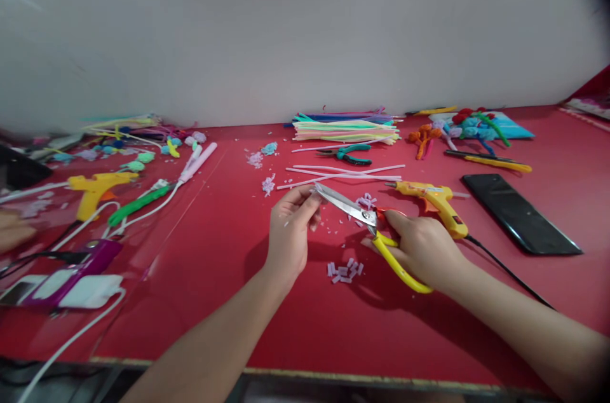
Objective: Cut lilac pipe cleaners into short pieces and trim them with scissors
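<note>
My right hand [424, 247] grips a pair of scissors [345, 203] with one yellow and one red handle. Their blades point left and reach the fingertips of my left hand [293, 225]. Its thumb and fingers are pinched on a small pale lilac piece, mostly hidden by the fingers and blade tips. Below the scissors lies a pile of short lilac cut pieces [344, 271]. More lilac snippets [366, 201] lie behind the blades. Several long pale pink pipe cleaners [343, 174] stretch across the table just beyond my hands.
Pliers [350, 153] and a pipe cleaner bundle [345, 129] lie at the back. On the right are a yellow glue gun [438, 199], a phone [519, 212] and a utility knife [490, 160]. Another glue gun [95, 190], a power strip [71, 276] and another person's hand [14, 231] are left.
</note>
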Demonstrator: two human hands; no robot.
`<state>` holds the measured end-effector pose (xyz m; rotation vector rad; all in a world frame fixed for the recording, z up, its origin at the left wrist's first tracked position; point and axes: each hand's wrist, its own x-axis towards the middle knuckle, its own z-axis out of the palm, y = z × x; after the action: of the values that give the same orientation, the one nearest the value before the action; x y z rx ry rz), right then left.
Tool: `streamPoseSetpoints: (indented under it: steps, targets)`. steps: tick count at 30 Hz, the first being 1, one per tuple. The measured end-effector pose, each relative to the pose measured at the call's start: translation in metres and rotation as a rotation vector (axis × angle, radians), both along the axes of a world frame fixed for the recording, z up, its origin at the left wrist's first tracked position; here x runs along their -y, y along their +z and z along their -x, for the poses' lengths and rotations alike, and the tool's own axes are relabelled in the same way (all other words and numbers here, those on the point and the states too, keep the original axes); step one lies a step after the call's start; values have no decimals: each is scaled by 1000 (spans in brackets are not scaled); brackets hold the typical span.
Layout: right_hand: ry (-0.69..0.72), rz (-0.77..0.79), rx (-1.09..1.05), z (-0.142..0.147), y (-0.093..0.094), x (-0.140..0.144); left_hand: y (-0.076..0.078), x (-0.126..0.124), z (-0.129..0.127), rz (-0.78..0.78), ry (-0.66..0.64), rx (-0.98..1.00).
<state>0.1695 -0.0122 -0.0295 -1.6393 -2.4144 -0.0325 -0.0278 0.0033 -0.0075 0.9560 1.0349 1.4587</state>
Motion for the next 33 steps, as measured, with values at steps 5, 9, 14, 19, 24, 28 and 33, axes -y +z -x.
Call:
streamPoseSetpoints:
  steps: [5,9,14,19,24,28,33]
  targets:
    - [4,-1,13,0,1,1,0,0,0,-9,-25,17]
    - [-6,23,19,1,2,2,1,0,0,-13,-32,28]
    - [12,33,5,1,0,2,1,0,0,-1,-29,31]
    - [-15,58,22,0,1,1,1,0,1,-8,-26,39]
    - [-58,120,-103,2,4,0,0,1,0,4,-52,5]
    - [-73,261,-483,6,7,0,-3,4,-6,53,-307,-149]
    - [-105,520,-855,10,17,4,-7,12,-14,61,-568,-400]
